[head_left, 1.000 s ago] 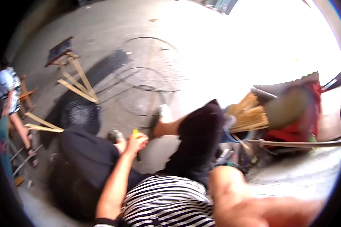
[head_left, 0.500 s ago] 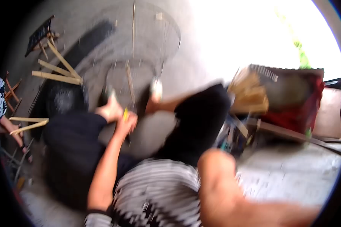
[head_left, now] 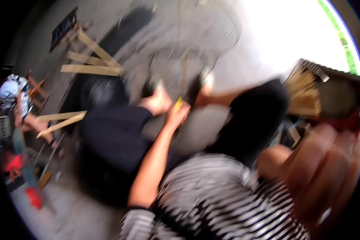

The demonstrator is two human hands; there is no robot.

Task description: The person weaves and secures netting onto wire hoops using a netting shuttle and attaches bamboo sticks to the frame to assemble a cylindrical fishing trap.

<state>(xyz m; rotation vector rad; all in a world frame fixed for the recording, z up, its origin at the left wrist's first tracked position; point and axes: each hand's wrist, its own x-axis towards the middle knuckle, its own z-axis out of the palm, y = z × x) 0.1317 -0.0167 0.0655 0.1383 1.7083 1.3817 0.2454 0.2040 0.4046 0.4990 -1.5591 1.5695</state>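
Observation:
Between my knees is my left hand (head_left: 178, 113), its fingers closed round a small yellow object (head_left: 178, 103) whose tip sticks up above the fist. The rest of that object is hidden in the hand. My right hand (head_left: 322, 172) looms large and blurred at the lower right, close to the camera, in front of the bin area. Motion smears its fingers, and whether anything is in them cannot be made out. Pale wooden strips (head_left: 93, 70) lie fanned out beyond my left knee, with two shorter strips (head_left: 64, 117) beside that knee.
A bundle of thin strips (head_left: 305, 95) stands at the right beside a dark-rimmed container (head_left: 340, 94). A small dark-topped stool (head_left: 64, 29) is at the upper left. Another person (head_left: 18, 98) sits at the far left, near red objects (head_left: 33, 198). A thin ring-like frame (head_left: 239, 34) is faint ahead.
The view has swung, so the scene sits further right. My right arm has shifted and its blurred hand now shows at the lower right. My left hand still holds the yellow object.

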